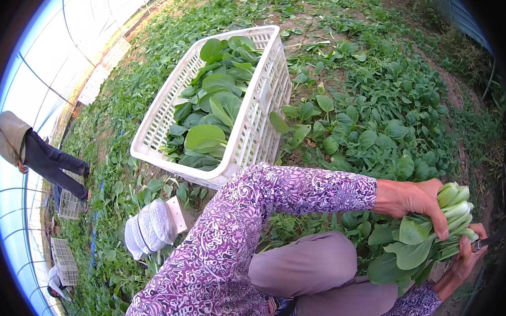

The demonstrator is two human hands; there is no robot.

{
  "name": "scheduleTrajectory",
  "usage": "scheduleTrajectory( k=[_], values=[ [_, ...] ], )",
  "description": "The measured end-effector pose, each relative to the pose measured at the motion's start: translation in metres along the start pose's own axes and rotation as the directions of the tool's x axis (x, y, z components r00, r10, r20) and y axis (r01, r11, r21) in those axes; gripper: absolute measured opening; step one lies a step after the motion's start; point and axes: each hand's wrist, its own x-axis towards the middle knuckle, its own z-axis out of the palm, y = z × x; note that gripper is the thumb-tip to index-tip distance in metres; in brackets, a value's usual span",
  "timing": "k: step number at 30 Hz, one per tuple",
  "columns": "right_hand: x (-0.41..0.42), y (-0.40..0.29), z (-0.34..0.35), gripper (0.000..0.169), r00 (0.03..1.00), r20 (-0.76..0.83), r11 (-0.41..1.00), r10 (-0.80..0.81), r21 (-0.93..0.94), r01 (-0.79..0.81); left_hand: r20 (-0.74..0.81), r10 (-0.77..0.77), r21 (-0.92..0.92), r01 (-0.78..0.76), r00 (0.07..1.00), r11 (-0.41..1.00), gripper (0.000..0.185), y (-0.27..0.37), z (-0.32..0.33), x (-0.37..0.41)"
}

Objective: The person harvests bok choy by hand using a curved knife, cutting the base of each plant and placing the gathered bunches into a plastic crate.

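My left hand [421,199] grips a bunch of bok choy [417,243] at the right of the view, thumb across the stalks. The pale stalk ends point up and right; the broad green leaves hang down and left. Just below, my right hand [462,259] is closed around a dark tool with a metal collar, which looks like a knife [480,244]. Its thumb lies against the lower stalks, and the blade cannot be made out. A white plastic crate [261,104], part filled with loose bok choy [217,90], stands beyond my left arm.
Bok choy plants [363,124] grow beside the crate. Left of my bent knees [308,262] lies a padded bundle in bubble wrap [150,229] with a wooden board [176,214]. Far left, a person [48,155] stands near more crates [64,262] along the tunnel's film wall [30,83]; another person [56,282] is lower down.
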Motion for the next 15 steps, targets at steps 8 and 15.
scheduleTrajectory(
  k=[8,15],
  values=[
    [0.084,-0.053,0.116,0.038,0.911,0.413,0.990,0.028,0.114,-0.082,-0.130,-0.021,0.153,0.041,0.991,0.987,0.050,0.080,-0.024,-0.086],
    [0.120,-0.076,0.274,0.075,0.965,0.257,0.979,-0.061,0.202,0.008,-0.511,0.288,0.836,0.390,0.810,0.385,0.058,0.216,-0.057,-0.239]
  ],
)
